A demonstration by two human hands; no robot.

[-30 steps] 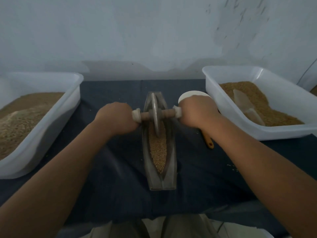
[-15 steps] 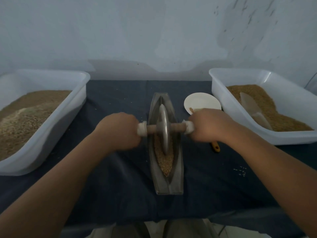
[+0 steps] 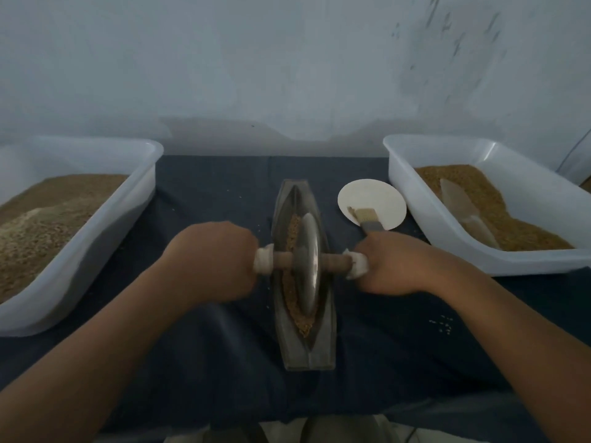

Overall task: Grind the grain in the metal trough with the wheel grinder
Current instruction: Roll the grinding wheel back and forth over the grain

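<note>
Two bare hands hold the wheel grinder [image 3: 307,266], a dull grey metal disc on a brown wooden axle. The left hand [image 3: 214,260] is curled in a fist round the left end of the axle. The right hand [image 3: 395,268] is curled the same way round the right end. A white cloth wrapping [image 3: 263,265] shows just inside each fist.

The disc stands on its edge in the long grey boat-shaped metal trough [image 3: 295,350], about the middle of its length, with the axle crossing above both trough walls. The trough lies lengthwise, pointing away from the person, at the centre of the dark blue cloth [image 3: 208,362] that covers the table. The tan grain [image 3: 292,231] lies in the trough's hollow as a narrow strip, showing beyond the disc and again at the near end.

Just right of the trough's far half sits a small round white dish [image 3: 380,195]. A brush [image 3: 367,217] with pale bristles and a metal ferrule lies across its near edge, and its handle runs behind the right hand.

At the left edge of the cloth stands a large white plastic tub [image 3: 96,251] heaped with grain. A matching right-hand tub [image 3: 415,215] holds a shallower layer with a translucent scoop [image 3: 463,212] lying on it. A few loose kernels [image 3: 443,326] dot the cloth beside the right forearm
</note>
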